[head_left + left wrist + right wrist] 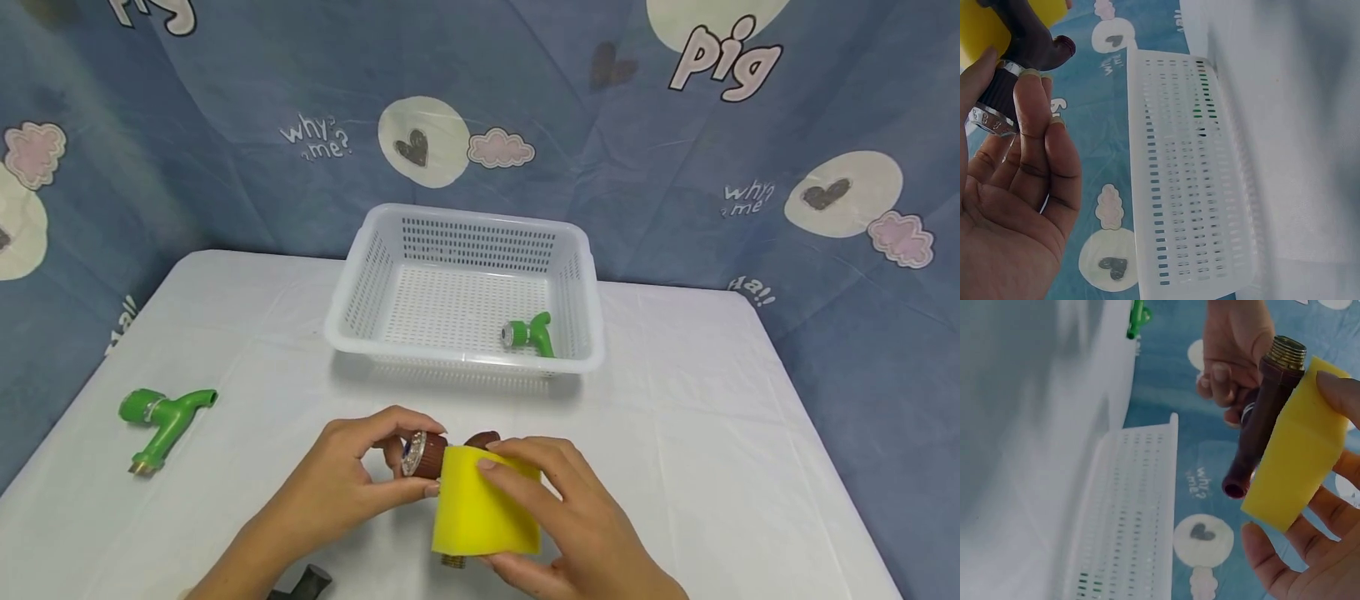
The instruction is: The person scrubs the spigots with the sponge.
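Near the front of the table, my left hand (358, 467) pinches the ridged knob of a brown water tap (429, 455) between thumb and fingers. A yellow sponge (486, 510) lies against the tap's body, gripped by my right hand (573, 517). From the head, the sponge hides most of the tap; only the knob, the spout end and a bit of brass thread show. The right wrist view reveals the tap's brown body (1264, 422), with the threaded end (1287, 352) up and the sponge (1300, 450) alongside it.
A white perforated basket (341, 329) stands at the back middle, with a green tap (537, 335) in its front right corner. Another green tap (174, 425) lies on the white-covered table at left. Part of a black object (307, 583) shows at the bottom edge. A blue printed cloth hangs behind.
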Available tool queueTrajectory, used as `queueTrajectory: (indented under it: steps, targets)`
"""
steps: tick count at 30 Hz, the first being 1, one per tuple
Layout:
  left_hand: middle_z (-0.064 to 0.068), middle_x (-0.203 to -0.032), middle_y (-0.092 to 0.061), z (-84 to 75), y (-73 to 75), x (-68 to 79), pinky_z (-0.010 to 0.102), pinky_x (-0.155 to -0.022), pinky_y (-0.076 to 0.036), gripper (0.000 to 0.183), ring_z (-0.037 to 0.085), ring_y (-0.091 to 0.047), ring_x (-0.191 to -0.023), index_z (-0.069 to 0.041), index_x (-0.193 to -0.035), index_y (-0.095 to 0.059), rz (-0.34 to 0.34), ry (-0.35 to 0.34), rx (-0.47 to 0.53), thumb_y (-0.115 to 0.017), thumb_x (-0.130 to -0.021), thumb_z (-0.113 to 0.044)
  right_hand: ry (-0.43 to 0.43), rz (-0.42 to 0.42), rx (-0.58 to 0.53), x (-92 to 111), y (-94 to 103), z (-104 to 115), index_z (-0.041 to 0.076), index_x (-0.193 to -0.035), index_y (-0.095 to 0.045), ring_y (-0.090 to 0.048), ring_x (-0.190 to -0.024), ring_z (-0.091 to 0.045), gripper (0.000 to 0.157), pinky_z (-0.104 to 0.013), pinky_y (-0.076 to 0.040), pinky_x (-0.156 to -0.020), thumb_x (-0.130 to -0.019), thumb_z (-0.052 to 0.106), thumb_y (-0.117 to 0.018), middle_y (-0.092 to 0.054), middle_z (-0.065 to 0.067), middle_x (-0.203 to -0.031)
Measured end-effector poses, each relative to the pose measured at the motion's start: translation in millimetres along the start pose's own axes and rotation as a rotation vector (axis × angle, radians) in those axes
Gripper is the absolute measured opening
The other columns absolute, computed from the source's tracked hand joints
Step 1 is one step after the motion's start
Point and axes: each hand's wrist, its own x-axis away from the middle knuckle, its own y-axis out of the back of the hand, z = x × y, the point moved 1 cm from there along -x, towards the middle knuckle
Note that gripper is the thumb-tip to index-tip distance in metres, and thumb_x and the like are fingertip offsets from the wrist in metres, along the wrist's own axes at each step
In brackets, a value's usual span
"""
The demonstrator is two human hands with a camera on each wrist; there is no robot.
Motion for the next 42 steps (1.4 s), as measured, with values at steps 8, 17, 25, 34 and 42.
queueTrajectory:
  steps: [8, 17, 25, 34, 42]
  targets:
    - [-0.016, -0.080, -0.064, 0.2, -0.2, 0.6, 0.022, -0.053, -0.044, 0.042, 0.010, -0.058, -0.070, -0.034, -0.119, -0.070, 0.013, -0.013, -0.001, -0.090, -0.083, -0.038, -0.025, -0.011, 0.005, 1.5, -2.1, -3.9, 0.009, -0.143, -0.061, -0.054, -0.124, -0.027, 0.053, -0.027, -0.044, -0.110, -0.100, 0.039, -0.072, -0.057, -0.013, -0.142]
    - [-0.017, -0.078, -0.063, -0.3, -1.0, 0.6, 0.021, -0.051, -0.041, 0.044, 0.011, -0.058, -0.067, -0.037, -0.119, -0.070, 0.043, 0.013, -0.008, -0.089, -0.081, -0.045, -0.142, -0.054, 0.081, 4.5, 3.4, -15.4, 0.011, -0.144, -0.062, -0.054, -0.121, -0.026, 0.052, -0.024, -0.043, -0.107, -0.103, 0.043, -0.066, -0.057, -0.011, -0.142]
    - [-0.017, -0.076, -0.062, -0.3, -1.5, 0.3, 0.021, -0.049, -0.040, 0.044, 0.008, -0.057, -0.066, -0.038, -0.120, -0.069, 0.048, 0.024, -0.005, -0.089, -0.081, -0.045, -0.194, -0.076, 0.081, 6.2, 9.3, -12.3, 0.012, -0.143, -0.063, -0.053, -0.123, -0.026, 0.053, -0.019, -0.040, -0.110, -0.103, 0.047, -0.064, -0.056, -0.010, -0.142]
    - [-0.017, -0.085, -0.066, 0.5, -0.8, 0.8, 0.021, -0.051, -0.043, 0.043, 0.009, -0.057, -0.072, -0.031, -0.121, -0.071, 0.051, -0.007, 0.014, -0.091, -0.083, -0.029, 0.070, -0.034, 0.005, -2.5, -3.6, 1.4, 0.004, -0.138, -0.063, -0.055, -0.121, -0.031, 0.049, -0.033, -0.047, -0.108, -0.103, 0.037, -0.067, -0.057, -0.018, -0.138]
    - [-0.016, -0.081, -0.064, -0.5, -1.8, -0.4, 0.022, -0.053, -0.044, 0.042, 0.010, -0.058, -0.070, -0.031, -0.121, -0.071, 0.040, -0.008, 0.006, -0.090, -0.084, -0.037, -0.015, -0.089, 0.030, 0.6, -6.1, -9.6, 0.005, -0.139, -0.063, -0.055, -0.119, -0.030, 0.048, -0.027, -0.044, -0.109, -0.102, 0.036, -0.068, -0.058, -0.016, -0.137]
